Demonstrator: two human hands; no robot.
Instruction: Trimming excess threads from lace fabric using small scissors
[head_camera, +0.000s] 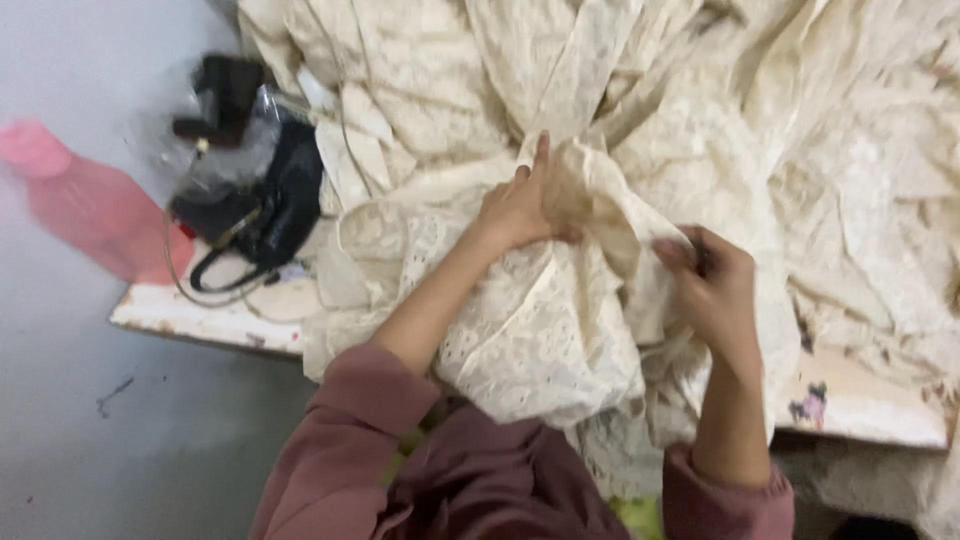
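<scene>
- Where the white worktable (205, 318) shows only at its worn front edge, a great heap of cream lace fabric (620, 110) covers nearly all of it, bunched in deep folds and spilling over the near edge toward the person
- The cloth is pale ivory, patterned with small eyelet holes and floral openwork, with plain hemmed bands running along some pieces
- One fold (545, 340) hangs down in front of the person's chest, between the two forearms
- The left hand (520, 205) lies on top of the heap near its middle, palm down; its forefinger is stretched straight out and away, the other fingers curl into the cloth, and the thumb pinches a fold against them
- The right hand (710, 280) is raised just to the right, fingers bent closed around a gathered strip of the same lace, the thumb pressed over it
- The two hands are near each other, joined by the stretch of cloth between them
- Both forearms are bare, with dusty-pink sleeves (350, 420) pushed up
- At the table's left end, beside the heap, lie a black bag (265, 205) and crumpled clear plastic (225, 150)
- A blurred pink shape (90, 205) lies on the grey floor to the left
</scene>
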